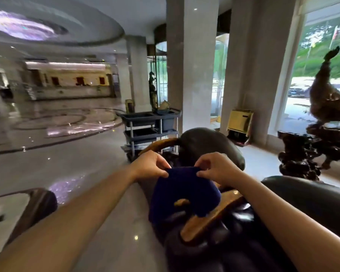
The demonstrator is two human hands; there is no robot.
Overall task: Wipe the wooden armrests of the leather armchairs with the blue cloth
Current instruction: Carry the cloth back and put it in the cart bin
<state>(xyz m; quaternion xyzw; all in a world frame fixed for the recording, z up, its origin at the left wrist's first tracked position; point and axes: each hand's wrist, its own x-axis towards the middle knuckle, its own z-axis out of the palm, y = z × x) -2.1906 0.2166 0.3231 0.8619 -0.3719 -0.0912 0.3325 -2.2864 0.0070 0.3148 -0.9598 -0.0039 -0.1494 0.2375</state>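
Observation:
The blue cloth (181,191) hangs between both hands in front of me. My left hand (150,163) pinches its upper left corner and my right hand (217,167) pinches its upper right corner. Below and behind the cloth stands a dark leather armchair (210,148) with a rounded back. Its near wooden armrest (208,216) runs diagonally under the cloth's lower edge, and the far wooden armrest (157,145) curves off to the left of the back. The cloth hides part of the seat. A second dark leather armchair (310,201) sits at the right.
A grey cleaning cart (149,126) stands just beyond the chair on the polished marble floor. Grey pillars (190,65) rise behind it. A dark carved root sculpture (312,152) stands at the right by the window. A low table's dark edge (39,203) lies at the left.

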